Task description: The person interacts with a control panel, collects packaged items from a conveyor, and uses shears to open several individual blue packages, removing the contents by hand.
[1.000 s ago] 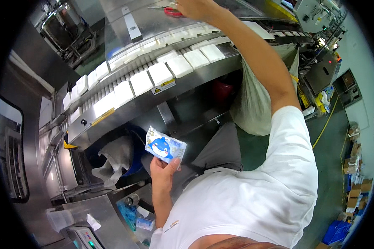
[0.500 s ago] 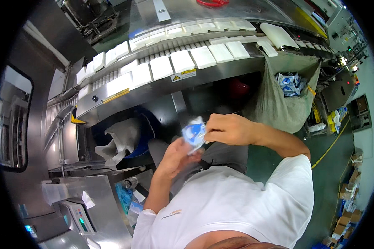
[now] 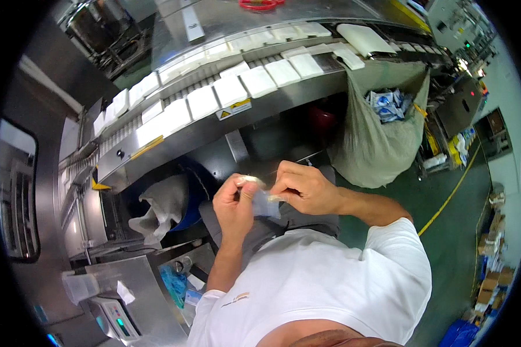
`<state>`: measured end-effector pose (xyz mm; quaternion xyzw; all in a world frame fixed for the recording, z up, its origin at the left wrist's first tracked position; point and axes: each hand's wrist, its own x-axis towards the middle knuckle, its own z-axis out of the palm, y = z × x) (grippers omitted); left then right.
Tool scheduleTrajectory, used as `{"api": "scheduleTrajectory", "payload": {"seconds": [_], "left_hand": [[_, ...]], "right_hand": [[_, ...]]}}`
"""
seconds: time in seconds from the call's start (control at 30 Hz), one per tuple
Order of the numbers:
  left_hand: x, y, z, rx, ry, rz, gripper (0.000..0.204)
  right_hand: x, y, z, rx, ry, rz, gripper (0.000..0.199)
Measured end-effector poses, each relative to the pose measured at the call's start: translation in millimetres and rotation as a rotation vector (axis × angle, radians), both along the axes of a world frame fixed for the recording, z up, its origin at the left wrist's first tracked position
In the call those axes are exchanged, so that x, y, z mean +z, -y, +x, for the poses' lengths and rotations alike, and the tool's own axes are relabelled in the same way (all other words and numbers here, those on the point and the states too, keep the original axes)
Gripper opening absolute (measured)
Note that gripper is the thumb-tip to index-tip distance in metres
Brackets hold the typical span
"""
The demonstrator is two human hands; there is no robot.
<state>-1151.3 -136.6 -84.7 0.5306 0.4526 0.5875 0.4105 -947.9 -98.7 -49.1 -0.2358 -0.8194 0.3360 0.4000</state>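
Note:
In front of my lap, both hands hold a small plastic packet (image 3: 266, 206) between them. It is whitish and pale blue, and partly blurred. My left hand (image 3: 234, 201) is closed, with the thumb and fingers pinching a white piece at the packet's upper left; whether that piece is part of the packet or its content I cannot tell. My right hand (image 3: 304, 188) pinches the packet's right edge with curled fingertips. Beyond my hands, folded white pads (image 3: 230, 91) lie in rows along a roller conveyor (image 3: 182, 135).
A greenish sack (image 3: 369, 151) at the right holds several blue-and-white packets (image 3: 386, 105). Left of my legs is a blue bin (image 3: 195, 194) with white sheeting (image 3: 163, 202). A steel table (image 3: 142, 289) at lower left carries a digital scale (image 3: 119, 319).
The packet has turned, so its blue-and-white printed face no longer shows. My left hand has risen to its upper edge and pinches there. The whole view has shifted slightly.

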Motion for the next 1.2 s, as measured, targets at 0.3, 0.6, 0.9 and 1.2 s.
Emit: {"api": "scheduleTrajectory", "payload": {"seconds": [0.3,0.6,0.9,1.2], "left_hand": [[14,-16,26,0.007,0.096,-0.07,0.015],[27,-60,-10,0.16,0.219,0.032,0.022],[37,-38,7,-0.041,0.045,0.136,0.011],[0,-56,-6,0.181,0.25,0.005,0.014]], "right_hand": [[-14,18,23,-0.179,-0.168,0.089,0.017],[-33,38,30,-0.132,0.021,-0.1,0.016],[32,-3,20,-0.174,-0.041,-0.253,0.049],[21,-31,31,-0.372,-0.118,-0.295,0.016]]}}
